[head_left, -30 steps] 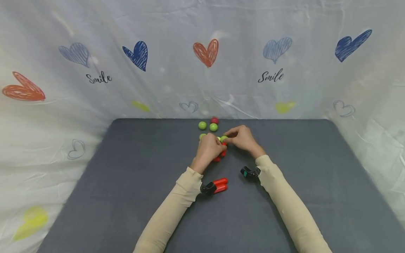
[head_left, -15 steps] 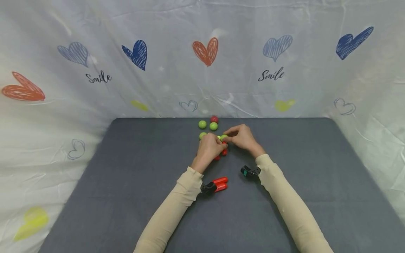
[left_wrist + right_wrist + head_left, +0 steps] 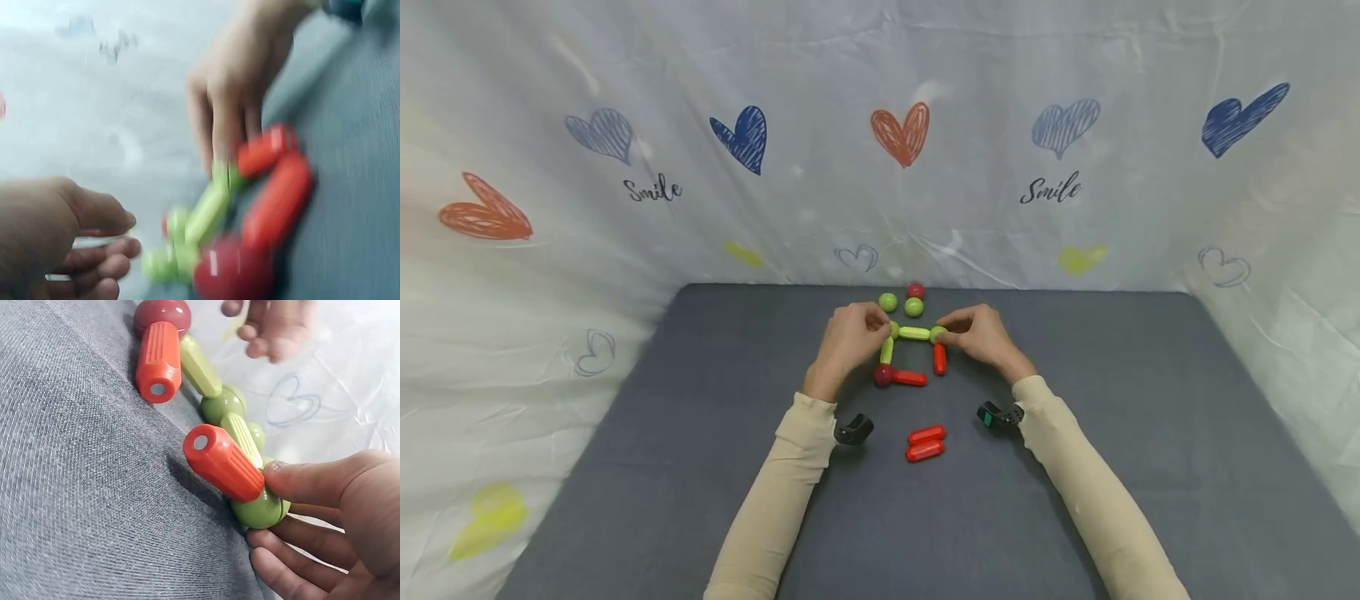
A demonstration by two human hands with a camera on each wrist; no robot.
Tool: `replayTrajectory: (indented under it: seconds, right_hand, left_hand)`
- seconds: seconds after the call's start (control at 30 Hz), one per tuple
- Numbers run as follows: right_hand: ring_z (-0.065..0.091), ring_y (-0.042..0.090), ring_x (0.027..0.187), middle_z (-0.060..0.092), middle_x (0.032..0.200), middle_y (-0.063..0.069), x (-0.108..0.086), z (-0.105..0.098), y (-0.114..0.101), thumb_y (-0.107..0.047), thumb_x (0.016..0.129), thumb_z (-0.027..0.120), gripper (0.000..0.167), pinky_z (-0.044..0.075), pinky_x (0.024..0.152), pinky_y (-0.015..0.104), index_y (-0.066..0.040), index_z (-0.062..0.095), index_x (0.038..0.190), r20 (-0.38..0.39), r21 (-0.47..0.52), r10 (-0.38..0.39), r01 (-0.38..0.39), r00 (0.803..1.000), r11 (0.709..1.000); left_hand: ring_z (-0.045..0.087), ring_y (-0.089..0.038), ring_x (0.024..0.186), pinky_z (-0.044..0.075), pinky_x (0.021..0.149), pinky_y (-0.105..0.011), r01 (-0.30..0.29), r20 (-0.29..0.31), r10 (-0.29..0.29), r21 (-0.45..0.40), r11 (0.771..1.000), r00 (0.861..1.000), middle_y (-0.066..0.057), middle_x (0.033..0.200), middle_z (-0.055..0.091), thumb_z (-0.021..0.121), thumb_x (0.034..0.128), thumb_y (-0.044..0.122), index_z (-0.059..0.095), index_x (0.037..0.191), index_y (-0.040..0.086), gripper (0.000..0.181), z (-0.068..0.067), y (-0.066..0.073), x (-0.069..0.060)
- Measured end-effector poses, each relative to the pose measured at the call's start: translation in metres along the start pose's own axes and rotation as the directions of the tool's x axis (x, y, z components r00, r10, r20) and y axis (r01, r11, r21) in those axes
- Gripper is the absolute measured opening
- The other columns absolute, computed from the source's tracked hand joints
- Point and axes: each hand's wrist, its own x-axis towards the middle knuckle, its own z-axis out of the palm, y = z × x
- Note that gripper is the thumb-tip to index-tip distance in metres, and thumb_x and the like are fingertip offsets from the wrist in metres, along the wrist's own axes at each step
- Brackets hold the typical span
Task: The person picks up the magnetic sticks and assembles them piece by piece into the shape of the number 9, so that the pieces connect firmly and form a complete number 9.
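My right hand (image 3: 987, 337) pinches a green ball (image 3: 259, 509) between thumb and fingers. From that ball stick out a red rod (image 3: 224, 464) and a yellow-green rod (image 3: 914, 333). The latter runs to a second green ball (image 3: 223, 406), where another yellow-green rod (image 3: 887, 351) leads to a dark red ball (image 3: 883, 375). A second red rod (image 3: 910, 378) extends from the dark red ball; the free ends of the red rods stand apart and show silver discs. My left hand (image 3: 847, 342) hovers beside the second green ball, fingers loosely bent and holding nothing; its wrist view is blurred.
Behind the linked shape lie two loose green balls (image 3: 913, 307) and a red ball (image 3: 915, 290). Two more red rods (image 3: 926, 443) lie side by side nearer the front of the grey table (image 3: 700, 467). A white curtain with printed hearts (image 3: 900, 133) hangs behind.
My left hand has moved left, away from the middle of the linked shape, uncovering the dark red ball and rods. My right hand keeps its pinch on the green ball.
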Motion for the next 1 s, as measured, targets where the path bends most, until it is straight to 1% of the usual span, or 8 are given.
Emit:
replayTrajectory:
  seconds: [0.13, 0.23, 0.3, 0.53, 0.67, 0.8, 0.9, 1.0]
  right_hand:
    - [0.067, 0.021, 0.09, 0.074, 0.104, 0.007, 0.001, 0.002, 0.001, -0.022, 0.085, 0.082, 0.026, 0.054, 0.077, 0.039, -0.009, 0.079, 0.108, 0.005, -0.013, 0.008, -0.008, 1.0, 1.0]
    - [0.068, 0.021, 0.091, 0.074, 0.105, 0.006, 0.002, 0.003, 0.001, -0.021, 0.085, 0.082, 0.027, 0.054, 0.078, 0.041, -0.009, 0.079, 0.109, 0.006, -0.019, -0.002, 0.002, 1.0, 1.0]
    - [0.068, 0.02, 0.091, 0.074, 0.104, 0.006, 0.003, 0.005, 0.001, -0.022, 0.085, 0.082, 0.027, 0.054, 0.079, 0.041, -0.01, 0.079, 0.109, 0.014, -0.018, -0.008, 0.008, 1.0, 1.0]
    - [0.069, 0.018, 0.09, 0.074, 0.104, 0.004, 0.004, 0.008, 0.001, -0.024, 0.086, 0.081, 0.029, 0.055, 0.078, 0.04, -0.01, 0.078, 0.112, 0.022, -0.02, -0.011, 0.011, 1.0, 1.0]
    - [0.069, 0.018, 0.09, 0.074, 0.104, 0.004, 0.003, 0.008, -0.001, -0.023, 0.086, 0.081, 0.029, 0.055, 0.078, 0.04, -0.01, 0.078, 0.112, 0.012, -0.024, -0.034, 0.035, 0.999, 0.999]
    - [0.069, 0.018, 0.088, 0.074, 0.102, 0.004, 0.003, 0.011, -0.003, -0.023, 0.086, 0.081, 0.029, 0.055, 0.076, 0.039, -0.009, 0.078, 0.112, 0.009, -0.036, -0.055, 0.056, 0.998, 0.998]
    - [0.07, 0.019, 0.087, 0.074, 0.101, 0.005, 0.003, 0.013, -0.004, -0.021, 0.086, 0.082, 0.029, 0.056, 0.076, 0.039, -0.008, 0.077, 0.111, 0.003, -0.036, -0.062, 0.062, 0.998, 0.997]
    - [0.07, 0.02, 0.086, 0.075, 0.1, 0.006, 0.005, 0.013, -0.005, -0.021, 0.087, 0.081, 0.028, 0.056, 0.075, 0.04, -0.006, 0.077, 0.111, 0.002, -0.043, -0.08, 0.08, 0.997, 0.996]
  left_hand:
    - [0.065, -0.014, 0.08, 0.052, 0.072, -0.034, -0.002, 0.02, 0.003, -0.028, 1.0, 1.0, -0.003, 0.095, 0.071, 0.074, 0.0908, 0.023, 0.074, 0.108, 0.01, 0.022, 0.005, -0.029, -0.002]
    - [0.066, -0.015, 0.083, 0.054, 0.072, -0.034, -0.004, 0.045, 0.009, -0.1, 0.995, 0.999, -0.006, 0.107, 0.07, 0.074, 0.0913, 0.028, 0.069, 0.122, 0.009, 0.037, 0.016, -0.042, 0.0]
    - [0.066, -0.015, 0.081, 0.053, 0.07, -0.033, -0.008, 0.049, 0.015, -0.126, 0.992, 0.999, -0.007, 0.109, 0.069, 0.074, 0.0914, 0.031, 0.068, 0.127, 0.01, 0.042, 0.023, -0.046, 0.002]
    - [0.062, -0.013, 0.071, 0.05, 0.063, -0.032, -0.002, 0.034, 0.006, -0.118, 0.993, 0.999, -0.003, 0.094, 0.066, 0.077, 0.0893, 0.029, 0.072, 0.121, 0.013, 0.036, 0.03, -0.045, 0.008]
    - [0.059, -0.02, 0.083, 0.048, 0.07, -0.036, -0.026, 0.03, 0.026, -0.01, 1.0, 0.999, -0.004, 0.097, 0.065, 0.077, 0.087, 0.03, 0.073, 0.115, 0.014, 0.033, 0.029, -0.042, 0.013]
    - [0.056, -0.024, 0.097, 0.047, 0.079, -0.039, -0.112, 0.08, 0.103, 0.111, 0.988, 0.991, -0.005, 0.11, 0.065, 0.079, 0.0858, 0.031, 0.074, 0.117, 0.016, 0.035, 0.031, -0.041, 0.017]
    - [0.056, -0.022, 0.094, 0.047, 0.077, -0.038, -0.174, 0.114, 0.16, 0.122, 0.977, 0.981, -0.003, 0.108, 0.066, 0.08, 0.0864, 0.028, 0.076, 0.116, 0.018, 0.032, 0.033, -0.042, 0.019]
    - [0.057, -0.023, 0.09, 0.047, 0.074, -0.038, -0.196, 0.124, 0.18, 0.129, 0.972, 0.976, -0.002, 0.104, 0.068, 0.079, 0.0876, 0.026, 0.078, 0.113, 0.019, 0.026, 0.033, -0.04, 0.019]
